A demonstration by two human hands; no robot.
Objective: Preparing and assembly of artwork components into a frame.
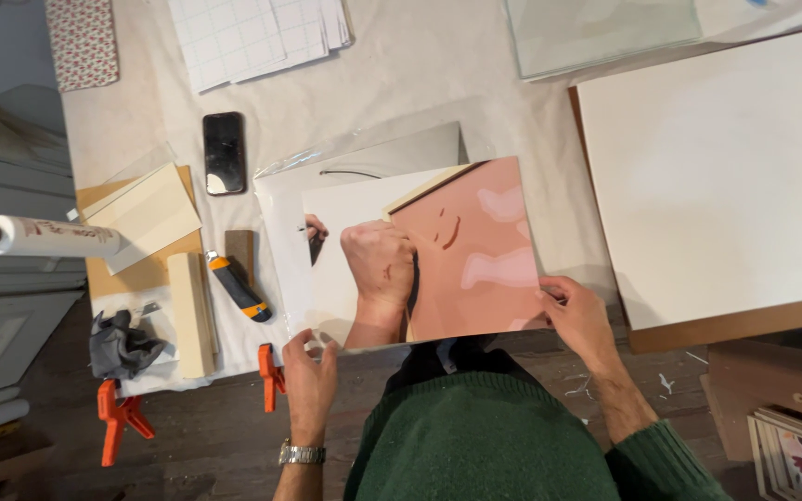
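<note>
Head view: much is cut off or unclear. The print point(420, 255) both hands hold sits in a clear glossy sleeve whose shine washes out its upper edge, so where the sleeve ends and a second sheet behind begins is hard to tell. Its picture shows a clenched fist and forearm against a salmon-pink field with paler pink patches, and a white area on the left half. The print's lower edge lies over the near rim of the tabletop point(420, 83), in front of the green sweater point(485, 436).

The left hand point(310, 366), at 7 o'clock of the print, pinches its lower left corner, fingers narrowly closed on the sleeve. The right hand point(579, 315), at 4 o'clock, grips the lower right edge, thumb on top, fingertips hidden beneath.

At 9 o'clock of the print lie a utility knife point(238, 288) and wooden blocks point(192, 315); a dark phone point(224, 152) lies at 10 o'clock. A large white board point(726, 167) at 3 o'clock runs out of frame. A tube point(48, 237) at far left is cut off.
</note>
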